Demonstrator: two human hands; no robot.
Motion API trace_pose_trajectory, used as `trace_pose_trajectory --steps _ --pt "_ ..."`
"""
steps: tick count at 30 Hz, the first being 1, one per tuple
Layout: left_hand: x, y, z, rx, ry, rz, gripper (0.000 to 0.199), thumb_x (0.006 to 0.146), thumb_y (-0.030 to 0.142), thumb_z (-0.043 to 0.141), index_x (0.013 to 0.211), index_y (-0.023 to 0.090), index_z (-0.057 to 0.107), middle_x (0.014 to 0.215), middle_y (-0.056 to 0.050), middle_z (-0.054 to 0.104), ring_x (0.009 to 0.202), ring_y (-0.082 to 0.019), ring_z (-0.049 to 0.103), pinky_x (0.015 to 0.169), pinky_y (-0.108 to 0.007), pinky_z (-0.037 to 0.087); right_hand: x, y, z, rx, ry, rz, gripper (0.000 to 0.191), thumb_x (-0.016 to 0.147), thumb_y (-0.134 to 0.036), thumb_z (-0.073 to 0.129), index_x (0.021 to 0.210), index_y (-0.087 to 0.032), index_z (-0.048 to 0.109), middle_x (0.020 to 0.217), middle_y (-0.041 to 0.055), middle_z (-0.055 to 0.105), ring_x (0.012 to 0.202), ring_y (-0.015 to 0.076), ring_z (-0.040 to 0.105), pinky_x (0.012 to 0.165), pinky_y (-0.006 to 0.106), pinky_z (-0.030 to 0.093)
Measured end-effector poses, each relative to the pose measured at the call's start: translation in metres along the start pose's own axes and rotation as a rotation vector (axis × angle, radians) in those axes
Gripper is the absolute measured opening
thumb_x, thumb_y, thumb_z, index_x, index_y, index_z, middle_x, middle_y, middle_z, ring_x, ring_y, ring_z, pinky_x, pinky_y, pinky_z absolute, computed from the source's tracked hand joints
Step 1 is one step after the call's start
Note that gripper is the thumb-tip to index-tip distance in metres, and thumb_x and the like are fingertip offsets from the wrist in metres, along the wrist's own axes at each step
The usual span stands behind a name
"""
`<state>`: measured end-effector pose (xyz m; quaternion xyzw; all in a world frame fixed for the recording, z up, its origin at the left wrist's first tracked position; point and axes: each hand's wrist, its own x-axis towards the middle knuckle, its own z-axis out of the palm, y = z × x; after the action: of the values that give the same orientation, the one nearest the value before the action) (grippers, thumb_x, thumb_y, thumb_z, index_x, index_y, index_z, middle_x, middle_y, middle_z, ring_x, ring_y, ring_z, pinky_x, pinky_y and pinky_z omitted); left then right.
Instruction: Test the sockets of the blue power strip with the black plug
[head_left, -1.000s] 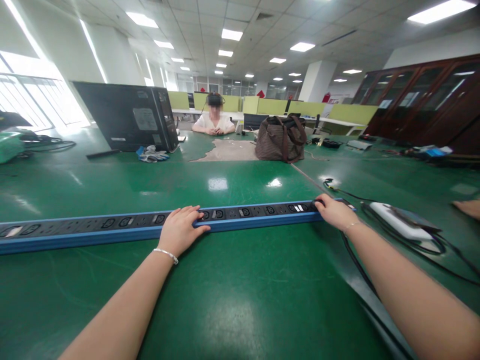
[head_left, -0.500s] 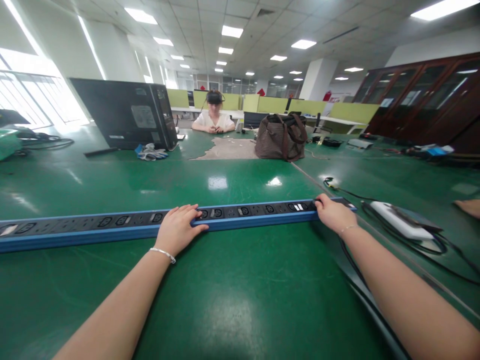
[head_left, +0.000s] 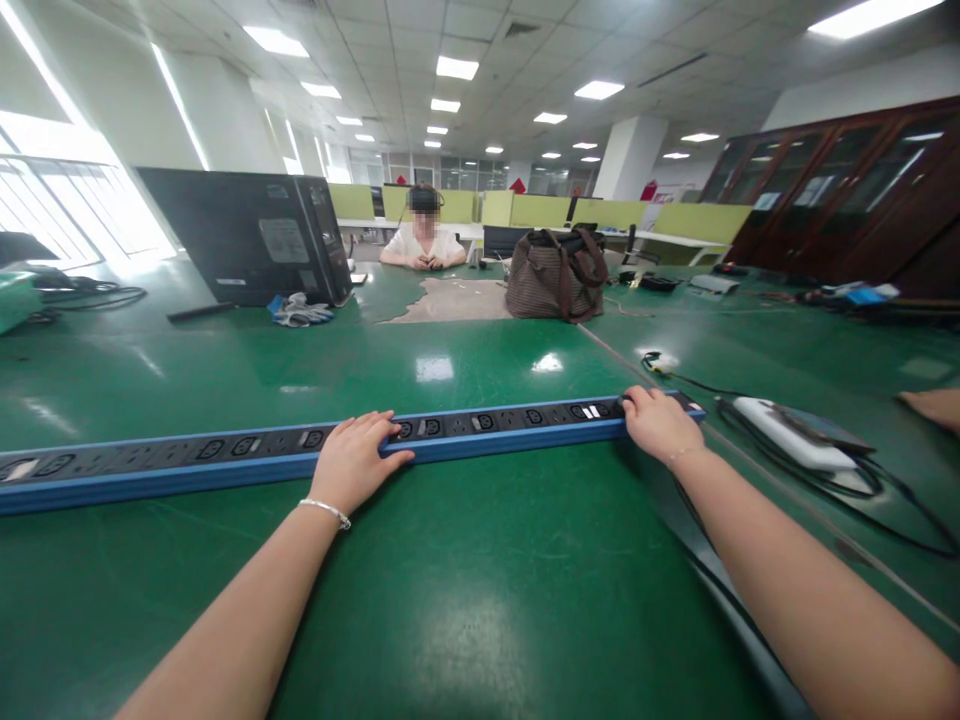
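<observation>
A long blue power strip [head_left: 480, 440] with a black face and rows of sockets lies across the green table. My left hand [head_left: 360, 455] is closed over its middle, fingers on the far side and thumb along the near edge. Near the strip's right end, my right hand [head_left: 660, 425] is closed round a black plug [head_left: 622, 400] at the sockets. Most of the plug is hidden by my fingers. A black cable [head_left: 686, 500] runs down from under that hand along my forearm.
To the right lies a white power adapter [head_left: 795, 435] with looped black cords. Farther back stand a black computer case [head_left: 240, 235], work gloves [head_left: 300, 310] and a brown bag [head_left: 555, 275]. A person [head_left: 424, 240] sits across the table; part of another person's arm [head_left: 934, 408] shows at right.
My right hand and the strip's right end sit slightly farther left in the view, along with the background. Both hands keep their hold.
</observation>
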<state>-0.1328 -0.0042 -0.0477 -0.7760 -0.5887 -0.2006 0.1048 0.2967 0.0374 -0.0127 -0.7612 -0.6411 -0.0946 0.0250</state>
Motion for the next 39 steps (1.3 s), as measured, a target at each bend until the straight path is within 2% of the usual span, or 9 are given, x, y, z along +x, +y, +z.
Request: trace_pose_trajectory --steps 2,5,8,13,17,23,34,37,39 --pt "0.0 0.0 0.0 0.002 -0.001 -0.002 0.04 0.073 0.051 0.058 0.098 0.02 0.063 0.121 -0.006 0.059 0.112 -0.023 0.053 0.097 -0.039 0.037 0.001 0.002 0.0 -0.028 0.019 -0.048 0.039 0.089 -0.031 0.026 0.114 -0.014 0.052 0.108 0.0162 0.06 0.1 0.0251 0.055 0.084 0.036 0.038" --pt "0.001 -0.001 0.001 0.001 0.003 0.001 0.04 0.073 0.051 0.057 0.098 0.021 0.063 0.12 -0.006 0.059 0.112 -0.023 0.053 0.098 -0.038 0.036 0.0 0.007 -0.003 -0.035 -0.052 -0.075 0.041 0.086 -0.033 0.035 0.12 -0.015 0.048 0.108 0.0152 0.061 0.096 0.0257 0.058 0.083 0.036 0.04" --pt "0.001 -0.001 0.001 -0.001 0.007 -0.001 0.04 0.072 0.051 0.058 0.098 0.02 0.063 0.12 -0.006 0.06 0.111 -0.023 0.053 0.097 -0.038 0.037 -0.005 0.008 -0.006 -0.022 -0.076 0.007 0.049 0.085 -0.041 0.036 0.126 -0.014 0.043 0.101 0.017 0.064 0.09 0.0271 0.061 0.078 0.037 0.042" --pt "0.0 0.0 0.0 -0.008 0.004 -0.008 0.04 0.072 0.05 0.059 0.097 0.02 0.063 0.12 -0.006 0.059 0.111 -0.023 0.053 0.097 -0.038 0.037 -0.01 0.004 -0.004 0.02 -0.051 0.144 0.051 0.085 -0.049 0.029 0.114 -0.014 0.051 0.093 0.0181 0.065 0.087 0.0298 0.061 0.072 0.038 0.043" --pt "0.001 -0.001 0.0 -0.014 0.005 -0.009 0.039 0.072 0.05 0.059 0.097 0.021 0.063 0.12 -0.006 0.059 0.111 -0.023 0.053 0.097 -0.039 0.037 -0.01 0.004 -0.002 0.069 -0.031 0.157 0.047 0.085 -0.051 0.029 0.109 -0.018 0.052 0.094 0.0149 0.065 0.085 0.029 0.062 0.07 0.036 0.043" --pt "0.001 -0.002 0.002 -0.028 0.003 0.003 0.04 0.071 0.052 0.058 0.097 0.021 0.063 0.121 -0.007 0.059 0.112 -0.023 0.053 0.097 -0.039 0.037 -0.007 0.001 -0.011 0.029 -0.078 0.185 0.049 0.086 -0.052 0.022 0.098 -0.017 0.055 0.091 0.0158 0.066 0.084 0.0278 0.062 0.07 0.035 0.043" --pt "0.002 -0.002 0.001 -0.04 0.0 -0.007 0.04 0.071 0.052 0.058 0.096 0.021 0.064 0.121 -0.006 0.059 0.112 -0.024 0.052 0.098 -0.039 0.036 -0.004 -0.002 -0.011 -0.102 -0.058 0.12 0.046 0.088 -0.046 0.023 0.099 -0.013 0.054 0.087 0.0174 0.066 0.083 0.028 0.063 0.072 0.037 0.042" --pt "0.002 -0.001 0.0 -0.034 -0.009 -0.009 0.04 0.072 0.052 0.057 0.097 0.022 0.064 0.121 -0.007 0.059 0.112 -0.024 0.052 0.098 -0.04 0.036 -0.002 0.002 -0.011 -0.071 -0.052 0.126 0.045 0.087 -0.046 0.026 0.098 -0.013 0.054 0.087 0.0183 0.066 0.082 0.0296 0.063 0.071 0.038 0.042" --pt "0.001 -0.001 -0.001 -0.027 -0.012 -0.007 0.04 0.072 0.052 0.057 0.097 0.022 0.064 0.121 -0.006 0.059 0.112 -0.024 0.052 0.098 -0.04 0.036 0.0 0.01 -0.012 0.039 -0.028 0.176 0.045 0.087 -0.045 0.026 0.098 -0.012 0.054 0.087 0.0188 0.066 0.083 0.0298 0.063 0.071 0.038 0.042"
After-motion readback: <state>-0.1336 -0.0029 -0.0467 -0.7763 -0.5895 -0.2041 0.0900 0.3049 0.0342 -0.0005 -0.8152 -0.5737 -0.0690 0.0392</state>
